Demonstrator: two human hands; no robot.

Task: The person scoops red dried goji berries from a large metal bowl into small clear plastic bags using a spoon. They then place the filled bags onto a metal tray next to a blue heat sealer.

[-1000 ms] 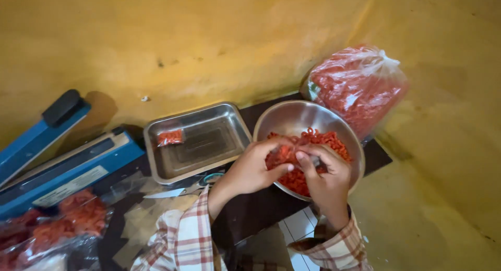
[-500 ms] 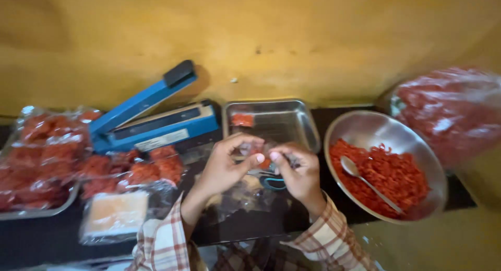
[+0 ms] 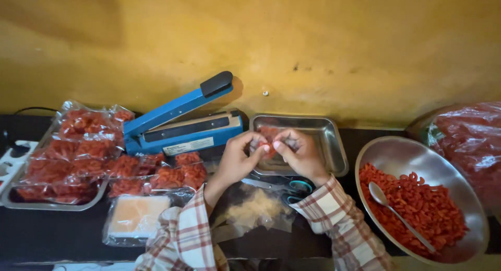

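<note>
My left hand [image 3: 237, 159] and my right hand [image 3: 298, 155] meet at the fingertips over the near edge of a small steel tray [image 3: 334, 146]. Between them they pinch a small clear packet of red snack pieces [image 3: 269, 146]. A blue heat sealer [image 3: 180, 122] with its arm raised stands just left of my hands. To the right a steel bowl [image 3: 389, 156] holds loose red snack pieces [image 3: 422, 206] and a spoon [image 3: 396, 213]. Scissors [image 3: 284, 186] lie under my wrists.
Several sealed red packets [image 3: 88, 146] fill a tray at the left and spill beside the sealer. A stack of clear bags [image 3: 135, 219] lies near the front edge. A large plastic bag of red snack [image 3: 469, 140] stands far right. A yellow wall runs behind.
My hands left the bowl and moved left to the small tray, now holding a filled packet; the spoon rests in the bowl. The view swung left, showing the sealer and packets.
</note>
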